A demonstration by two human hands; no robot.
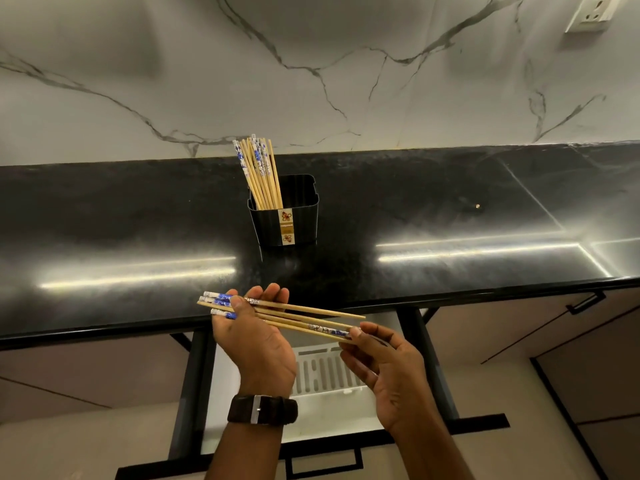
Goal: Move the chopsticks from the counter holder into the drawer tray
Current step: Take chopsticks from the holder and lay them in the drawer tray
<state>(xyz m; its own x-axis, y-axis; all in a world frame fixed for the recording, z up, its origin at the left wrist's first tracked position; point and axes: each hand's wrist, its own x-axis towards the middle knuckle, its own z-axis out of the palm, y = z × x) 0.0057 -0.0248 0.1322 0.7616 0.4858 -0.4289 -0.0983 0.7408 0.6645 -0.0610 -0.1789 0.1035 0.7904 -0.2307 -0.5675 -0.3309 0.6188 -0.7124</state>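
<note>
A black ribbed holder (282, 216) stands on the black counter with several bamboo chopsticks (258, 171) leaning left in it, blue-and-white patterned at the tops. My left hand (254, 337) holds a small bunch of chopsticks (304, 318) almost level above the open drawer, thumb pressed over their patterned ends. My right hand (384, 362) pinches the other end of the lower chopsticks between thumb and fingertips. Below the hands, a white slotted tray (325, 375) lies in the open drawer, partly hidden by both hands.
The drawer's black front (478, 422) and its handle (323, 462) jut out toward me. The glossy counter edge (450, 294) runs just behind my hands. A marble wall with a socket (592, 12) rises behind. Closed cabinet fronts flank the drawer.
</note>
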